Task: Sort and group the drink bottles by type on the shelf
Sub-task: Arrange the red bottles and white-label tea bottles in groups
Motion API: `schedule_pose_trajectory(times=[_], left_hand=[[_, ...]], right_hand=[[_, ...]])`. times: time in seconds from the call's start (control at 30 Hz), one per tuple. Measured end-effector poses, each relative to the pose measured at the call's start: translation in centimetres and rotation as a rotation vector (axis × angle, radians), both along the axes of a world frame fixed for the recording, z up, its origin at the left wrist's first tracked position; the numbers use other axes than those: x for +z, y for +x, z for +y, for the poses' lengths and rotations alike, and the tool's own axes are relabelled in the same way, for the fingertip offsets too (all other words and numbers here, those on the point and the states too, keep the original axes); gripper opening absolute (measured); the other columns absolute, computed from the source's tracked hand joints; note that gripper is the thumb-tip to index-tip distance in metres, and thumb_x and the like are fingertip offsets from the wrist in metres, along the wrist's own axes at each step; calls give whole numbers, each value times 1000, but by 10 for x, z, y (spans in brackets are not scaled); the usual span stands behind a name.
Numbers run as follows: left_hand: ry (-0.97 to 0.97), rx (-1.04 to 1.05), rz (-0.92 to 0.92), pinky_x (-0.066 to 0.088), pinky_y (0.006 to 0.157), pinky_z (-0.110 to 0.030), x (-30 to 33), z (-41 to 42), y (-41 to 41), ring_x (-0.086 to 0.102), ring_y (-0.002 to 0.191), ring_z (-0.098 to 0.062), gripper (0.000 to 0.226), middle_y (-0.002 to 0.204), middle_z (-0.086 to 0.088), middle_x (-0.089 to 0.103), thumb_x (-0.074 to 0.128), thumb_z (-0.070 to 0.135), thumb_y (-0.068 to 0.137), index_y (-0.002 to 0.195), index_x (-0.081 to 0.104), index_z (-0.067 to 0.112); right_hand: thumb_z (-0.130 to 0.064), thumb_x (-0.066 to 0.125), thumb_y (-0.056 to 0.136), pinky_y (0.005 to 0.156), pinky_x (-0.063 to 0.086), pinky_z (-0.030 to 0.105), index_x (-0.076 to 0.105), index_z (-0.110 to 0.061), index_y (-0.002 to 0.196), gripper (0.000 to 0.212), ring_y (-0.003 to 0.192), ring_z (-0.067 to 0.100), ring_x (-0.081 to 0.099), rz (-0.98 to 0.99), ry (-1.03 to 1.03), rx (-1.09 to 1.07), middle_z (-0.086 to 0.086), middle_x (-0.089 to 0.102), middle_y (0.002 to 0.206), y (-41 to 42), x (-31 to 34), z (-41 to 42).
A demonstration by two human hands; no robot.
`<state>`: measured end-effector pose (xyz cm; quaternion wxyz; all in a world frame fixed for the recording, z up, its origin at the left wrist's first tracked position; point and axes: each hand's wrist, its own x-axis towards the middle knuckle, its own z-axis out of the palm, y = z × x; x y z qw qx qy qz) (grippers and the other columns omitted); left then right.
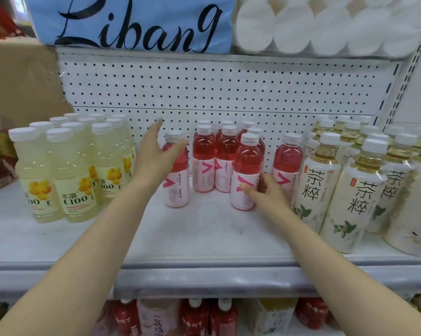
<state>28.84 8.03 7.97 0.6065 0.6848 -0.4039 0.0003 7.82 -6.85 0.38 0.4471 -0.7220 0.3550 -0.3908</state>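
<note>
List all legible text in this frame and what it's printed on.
"Libang": blue pack on the top shelf.
"水溶 C100": yellow drink bottles, left group.
"茶粹": pale tea bottles, right group.
Pink drink bottles: a pink V-like mark only; the small print is too blurred to read.
Lower-shelf red bottles: label text too blurred to read.

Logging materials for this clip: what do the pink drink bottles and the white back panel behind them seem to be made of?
Pink drink bottles: likely clear plastic, glossy, since the liquid shows through; white screw caps and wrap labels that look like plastic film. White back panel: probably painted metal pegboard, matte, with regular rows of small punched holes.
</note>
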Motion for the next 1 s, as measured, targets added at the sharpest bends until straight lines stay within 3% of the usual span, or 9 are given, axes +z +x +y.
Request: schedule_pose_trajectory(times=[0.1, 0.2, 0.37, 0.43, 0.5, 0.6, 0.67, 0.9, 1.0], left_hand=[[20, -45, -230, 32, 111, -29, 40, -15, -10, 41, 132, -4, 58, 149, 11, 48, 72, 46, 90, 143, 53, 33], [326, -105, -416, 35, 102, -28, 73, -45, 5, 48, 133, -13, 54, 142, 5, 56, 73, 48, 89, 137, 61, 27], [661, -195, -390, 54, 92, -36, 90, -88, 35, 68, 104, -18, 51, 117, 3, 70, 75, 50, 86, 129, 66, 23], [674, -249, -345, 60, 82, -35, 89, -99, 38, 71, 94, -18, 40, 102, 3, 73, 76, 45, 87, 118, 71, 20], [647, -248, -326, 60, 76, -32, 88, -108, 41, 70, 89, -16, 36, 98, 1, 73, 79, 42, 85, 109, 72, 17], [633, -251, -304, 59, 74, -29, 87, -116, 46, 70, 84, -17, 32, 94, -2, 73, 84, 39, 80, 100, 73, 16], [637, -264, -294, 58, 76, -28, 88, -118, 49, 72, 86, -20, 28, 94, -4, 75, 86, 36, 78, 97, 75, 19], [628, -325, -324, 48, 68, -14, 89, -108, 57, 70, 88, -9, 27, 95, 5, 75, 81, 26, 86, 112, 75, 22], [625, -330, -337, 53, 83, -22, 88, -107, 59, 71, 93, -8, 32, 100, 8, 76, 82, 29, 86, 116, 76, 24]], right_hand=[[-19, 73, 94, 76, 44, 11, 55, -37, 120, 36, 96, -7, 57, -59, 18, 26, -27, 60, 103, -1, -5, -3], [-17, 74, 93, 75, 46, 8, 56, -39, 121, 40, 99, -10, 57, -96, 19, 37, -25, 63, 107, 0, -9, -4], [-12, 76, 91, 65, 47, 1, 57, -21, 122, 38, 92, -10, 64, -114, 70, 27, -17, 65, 105, -2, -8, -5], [-12, 76, 90, 64, 47, 2, 56, -20, 124, 40, 82, -16, 64, -106, 68, 49, -17, 64, 105, -5, -9, -6], [-18, 80, 87, 73, 50, 7, 56, -24, 124, 44, 90, -12, 62, -83, 42, 36, -18, 65, 106, -7, -11, -6], [-36, 89, 76, 94, 56, 31, 55, -31, 119, 55, 101, 1, 65, -21, -5, -20, -17, 68, 109, -4, -13, -5], [-44, 91, 71, 98, 56, 38, 54, -33, 116, 59, 104, 5, 66, 35, -33, -28, -16, 69, 111, -2, -11, -6], [-42, 86, 78, 86, 51, 27, 54, -33, 121, 55, 98, -2, 62, 97, -6, 2, -17, 67, 110, -23, -8, 4], [-39, 87, 78, 95, 55, 33, 56, -33, 125, 56, 105, 6, 66, 50, 43, 6, -13, 70, 115, -28, -13, 5]])
